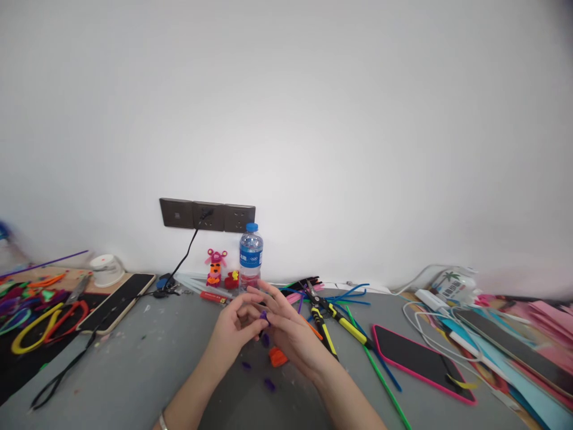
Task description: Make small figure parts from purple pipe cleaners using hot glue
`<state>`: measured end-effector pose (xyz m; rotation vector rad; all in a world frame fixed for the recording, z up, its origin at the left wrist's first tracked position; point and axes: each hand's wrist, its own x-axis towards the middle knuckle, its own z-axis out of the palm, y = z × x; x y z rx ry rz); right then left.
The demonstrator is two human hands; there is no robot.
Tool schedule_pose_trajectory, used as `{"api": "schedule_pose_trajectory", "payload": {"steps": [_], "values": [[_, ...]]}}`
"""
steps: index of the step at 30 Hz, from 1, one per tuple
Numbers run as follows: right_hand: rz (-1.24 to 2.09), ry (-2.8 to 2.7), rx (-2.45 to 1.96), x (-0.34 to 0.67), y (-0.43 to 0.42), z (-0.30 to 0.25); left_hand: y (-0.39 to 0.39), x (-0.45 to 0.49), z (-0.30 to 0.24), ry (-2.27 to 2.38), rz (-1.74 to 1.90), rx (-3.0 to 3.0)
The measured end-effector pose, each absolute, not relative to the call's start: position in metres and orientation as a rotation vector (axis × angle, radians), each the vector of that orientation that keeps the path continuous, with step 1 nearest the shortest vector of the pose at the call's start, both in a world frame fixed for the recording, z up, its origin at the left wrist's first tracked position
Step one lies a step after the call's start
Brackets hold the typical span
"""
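Observation:
My left hand (235, 328) and my right hand (290, 331) meet above the grey table (147, 370), a little in front of the water bottle (250, 255). Both pinch a small purple pipe-cleaner piece (264, 318) between their fingertips; the right hand's other fingers are spread. Beneath the hands lie an orange fuzzy piece (278, 357) and small purple bits (269, 384). A bracelet shows on my left wrist.
Yellow-handled pliers (333, 319) and loose coloured pipe cleaners (380, 373) lie right of the hands. A pink-cased phone (421, 361) is at the right, another phone (117, 301) at the left with a black cable. Small fuzzy figures (215, 269) stand by the wall socket (206, 215). Scissors and coloured loops lie far left.

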<state>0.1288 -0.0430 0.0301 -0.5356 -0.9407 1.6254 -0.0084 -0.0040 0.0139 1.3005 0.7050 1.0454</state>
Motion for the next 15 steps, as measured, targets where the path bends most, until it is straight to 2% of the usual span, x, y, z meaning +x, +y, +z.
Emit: {"api": "schedule_pose_trajectory", "payload": {"steps": [8,15], "values": [[1.588,-0.968,-0.63,0.136,-0.04,0.027,-0.003,-0.019,0.019,0.771,1.033,1.41],[1.102,-0.826,-1.018,0.185,-0.012,0.005,0.021,-0.051,0.025,1.028,1.35,1.321]]}}
